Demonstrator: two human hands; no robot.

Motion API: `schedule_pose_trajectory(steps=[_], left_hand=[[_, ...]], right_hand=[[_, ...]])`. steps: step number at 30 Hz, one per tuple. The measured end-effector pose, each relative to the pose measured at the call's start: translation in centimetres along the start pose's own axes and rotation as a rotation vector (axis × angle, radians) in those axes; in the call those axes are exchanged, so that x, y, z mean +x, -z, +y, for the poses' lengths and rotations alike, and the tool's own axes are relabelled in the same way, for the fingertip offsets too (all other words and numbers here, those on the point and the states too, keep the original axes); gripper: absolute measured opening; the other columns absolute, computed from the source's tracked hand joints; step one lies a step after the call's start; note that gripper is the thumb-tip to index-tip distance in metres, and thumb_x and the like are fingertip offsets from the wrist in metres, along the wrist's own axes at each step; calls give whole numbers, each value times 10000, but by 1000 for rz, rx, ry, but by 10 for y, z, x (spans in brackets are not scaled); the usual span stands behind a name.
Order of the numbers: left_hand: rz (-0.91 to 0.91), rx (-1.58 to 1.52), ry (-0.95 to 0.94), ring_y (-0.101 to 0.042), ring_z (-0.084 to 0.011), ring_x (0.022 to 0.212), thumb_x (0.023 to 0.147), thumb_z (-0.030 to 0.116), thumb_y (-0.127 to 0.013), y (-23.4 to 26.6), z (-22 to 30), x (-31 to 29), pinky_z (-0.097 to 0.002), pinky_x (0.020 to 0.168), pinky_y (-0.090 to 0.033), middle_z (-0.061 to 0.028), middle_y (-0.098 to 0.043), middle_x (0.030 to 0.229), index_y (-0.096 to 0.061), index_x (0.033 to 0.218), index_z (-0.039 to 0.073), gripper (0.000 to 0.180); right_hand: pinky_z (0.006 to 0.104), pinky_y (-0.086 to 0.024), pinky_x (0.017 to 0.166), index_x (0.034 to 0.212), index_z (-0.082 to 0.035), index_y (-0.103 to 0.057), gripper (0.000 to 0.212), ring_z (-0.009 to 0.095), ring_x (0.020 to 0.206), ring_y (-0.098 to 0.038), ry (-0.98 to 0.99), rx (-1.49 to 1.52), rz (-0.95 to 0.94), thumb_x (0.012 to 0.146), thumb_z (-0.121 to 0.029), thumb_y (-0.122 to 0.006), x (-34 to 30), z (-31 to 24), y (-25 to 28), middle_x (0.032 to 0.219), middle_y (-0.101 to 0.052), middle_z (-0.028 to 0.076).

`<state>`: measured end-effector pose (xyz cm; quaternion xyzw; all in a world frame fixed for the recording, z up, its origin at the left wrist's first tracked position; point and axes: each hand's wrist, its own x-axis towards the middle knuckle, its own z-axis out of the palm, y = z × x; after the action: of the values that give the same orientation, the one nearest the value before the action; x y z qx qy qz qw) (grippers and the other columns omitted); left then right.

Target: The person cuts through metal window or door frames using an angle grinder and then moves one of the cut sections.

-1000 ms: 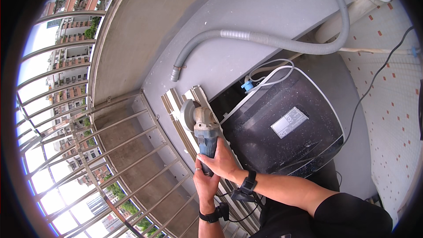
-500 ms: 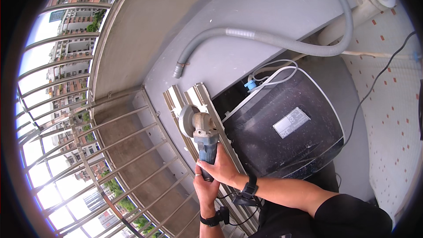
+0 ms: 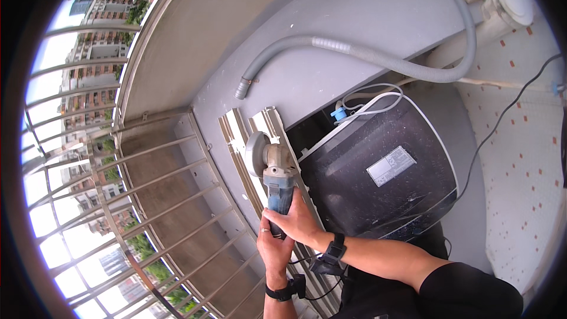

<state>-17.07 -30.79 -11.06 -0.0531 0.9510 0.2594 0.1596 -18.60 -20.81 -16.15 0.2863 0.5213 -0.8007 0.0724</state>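
Observation:
Both hands grip a blue angle grinder with a dusty metal gear head and a pale round disc at its left side. My right hand wraps around the body, thumb across it. Lower down, my left hand closes around the rear of the handle. The grinder is above long, light-coloured metal profiles that lie side by side. Whether the disc touches them, I cannot tell. A dark cord shows by my wrists, which wear black straps with small devices.
A dark, glossy appliance with a white edge stands to the right. A grey corrugated hose lies across the grey ledge. Metal window bars run along the left. A black cable hangs by the tiled wall.
The grinder and both hands have shifted slightly forward along the profiles. My grip looks the same, and the whole view has tilted a little.

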Motion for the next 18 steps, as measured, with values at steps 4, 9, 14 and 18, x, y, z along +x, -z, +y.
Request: schedule_pose_trajectory(steps=[4, 9, 14, 18], left_hand=[[56, 177, -50, -680, -374, 1041, 732, 227, -847, -5, 12, -21, -428, 868, -544, -187, -663, 1147, -540, 1356, 28, 723], [-41, -135, 5, -658, -402, 1072, 748, 226, -817, -4, 13, -36, -458, 899, -543, -203, -617, 1214, -413, 1503, 65, 871], [41, -252, -106, -686, -394, 914, 769, 189, -771, -18, -10, -43, -473, 756, -579, -188, -609, 1168, -456, 1484, 78, 790], [59, -332, -155, -685, -381, 906, 752, 138, -754, -15, -16, -35, -467, 736, -581, -194, -606, 1117, -491, 1457, 54, 757]], right_hand=[[343, -511, 883, 1277, 10, -440, 651, 176, 1008, -585, 111, 40, 87, 799, -206, -826, -2, 18, -4, 1142, -579, 112], [298, -532, 793, 1121, -14, -557, 386, 125, 857, -612, 55, -77, 60, 809, -100, -767, -2, 2, 11, 970, -634, 32], [300, -531, 734, 1029, -34, -617, 213, 128, 810, -627, -72, -10, -8, 844, -88, -708, -5, -3, 13, 917, -650, 30], [317, -542, 695, 984, -40, -631, 158, 159, 737, -637, -146, -32, 18, 858, -116, -690, 6, -8, 12, 847, -643, 41]])
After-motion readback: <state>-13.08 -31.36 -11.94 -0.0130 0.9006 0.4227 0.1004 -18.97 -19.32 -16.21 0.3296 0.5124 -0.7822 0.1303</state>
